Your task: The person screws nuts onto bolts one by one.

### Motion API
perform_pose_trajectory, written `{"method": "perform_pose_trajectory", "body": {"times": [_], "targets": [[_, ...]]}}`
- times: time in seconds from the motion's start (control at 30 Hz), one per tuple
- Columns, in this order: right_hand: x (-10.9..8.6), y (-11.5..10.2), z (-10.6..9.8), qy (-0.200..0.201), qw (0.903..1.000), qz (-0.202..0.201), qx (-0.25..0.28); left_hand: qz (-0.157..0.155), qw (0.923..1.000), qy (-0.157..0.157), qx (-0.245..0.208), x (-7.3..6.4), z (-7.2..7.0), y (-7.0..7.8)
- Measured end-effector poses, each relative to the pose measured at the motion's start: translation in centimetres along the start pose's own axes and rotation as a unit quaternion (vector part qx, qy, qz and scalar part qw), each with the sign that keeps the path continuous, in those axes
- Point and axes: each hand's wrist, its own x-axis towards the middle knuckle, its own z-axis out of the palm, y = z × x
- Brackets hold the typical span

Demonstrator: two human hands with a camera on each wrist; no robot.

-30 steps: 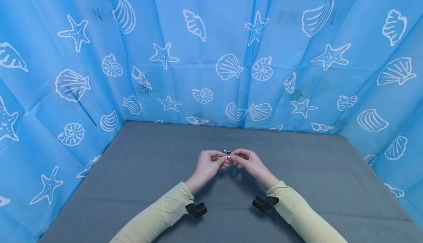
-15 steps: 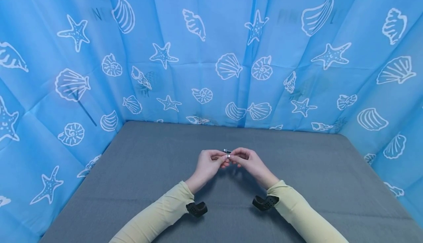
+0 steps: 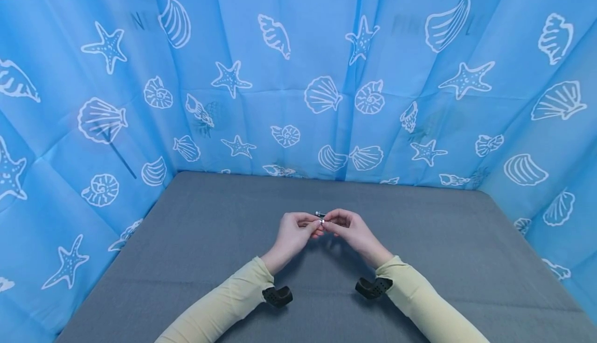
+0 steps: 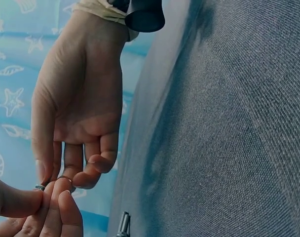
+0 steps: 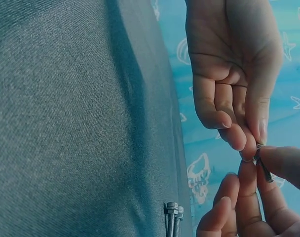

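Note:
A small silvery bolt (image 5: 267, 173) is held between both hands over the grey table, largely covered by fingertips. My left hand (image 3: 291, 234) pinches it between thumb and fingers; the shank sticks out past them in the right wrist view. At its other end, the thumb and forefinger of my right hand (image 3: 352, 231) pinch a small metal part (image 4: 40, 187). Whether that part is the head or a nut cannot be told. The right hand's other fingers are loosely bent. Just beyond the hands, more bolts (image 5: 172, 211) lie on the table, partly hidden in the head view.
A grey cloth-covered table (image 3: 224, 203) spreads beneath the hands. Blue curtains (image 3: 298, 73) printed with white shells and starfish hang behind it and along both sides. Black wrist-camera mounts (image 3: 277, 296) stick out below the sleeves.
Both hands stay in nearly the same place. The right thumb and fingers have shifted slightly at the bolt's end; the bolts on the table have not moved.

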Motion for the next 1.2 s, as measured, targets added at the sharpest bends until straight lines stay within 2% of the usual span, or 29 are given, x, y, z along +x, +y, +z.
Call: {"method": "perform_pose_trajectory", "body": {"times": [0.23,0.5,0.77,0.97,1.2], "targets": [[0.09,0.02,0.14,0.004,0.9996,0.022,-0.017,-0.008,1.0000,0.004,0.002,-0.04,0.05,0.08],[-0.02,-0.08,-0.01,0.001,0.9999,0.008,0.007,0.001,1.0000,0.004,-0.007,-0.03,0.10,-0.09],[0.02,-0.29,-0.07,0.000,0.9993,0.038,0.000,-0.001,1.0000,0.007,-0.001,0.01,0.20,-0.07],[-0.04,-0.22,-0.15,-0.009,0.9997,0.022,0.007,0.001,1.0000,0.009,-0.001,-0.01,0.15,-0.13],[0.04,-0.17,-0.02,-0.002,0.9994,0.035,-0.003,-0.004,0.9999,0.009,0.000,0.03,0.24,-0.10]]}}
